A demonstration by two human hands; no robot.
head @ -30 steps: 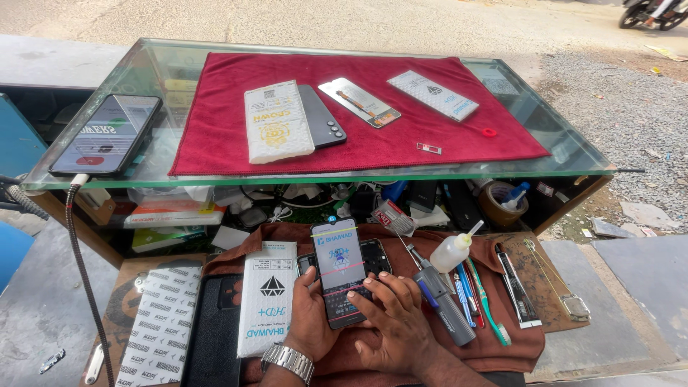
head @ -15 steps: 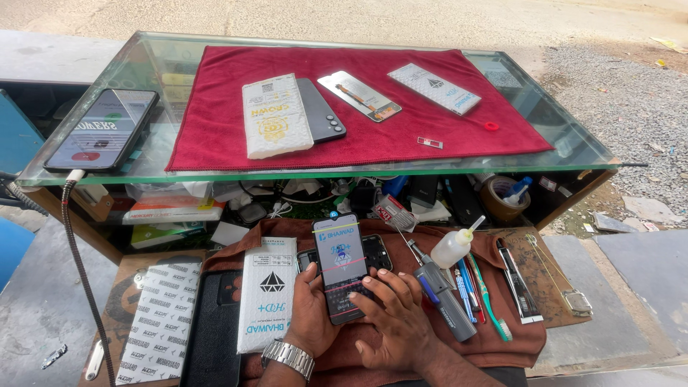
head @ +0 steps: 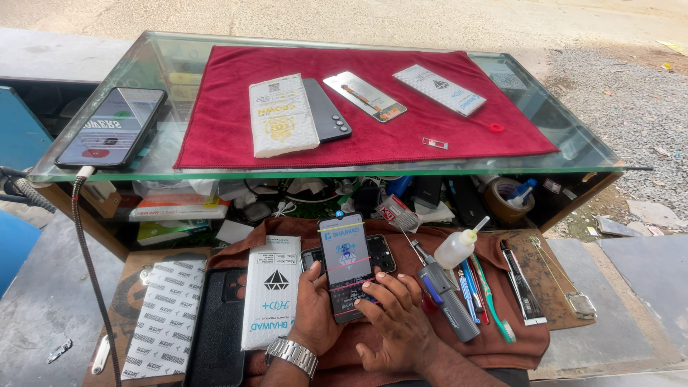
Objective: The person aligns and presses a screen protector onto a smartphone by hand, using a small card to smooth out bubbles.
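Roadside phone-repair stall: glass counter [head: 107, 154], red cloth [head: 373, 140], phones, screen-protector packs [head: 281, 115], tools [head: 448, 301].

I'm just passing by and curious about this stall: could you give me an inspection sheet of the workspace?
Surface: glass counter with red cloth; brown cloth below.
Job's things: lit phone.
Clutter: white packets, squeeze bottle, screwdriver, toothbrush.
Hands: left hand holds the phone; right hand touches its lower screen.
Cables: braided cable plugged into black phone.
Surroundings: gravel ground.
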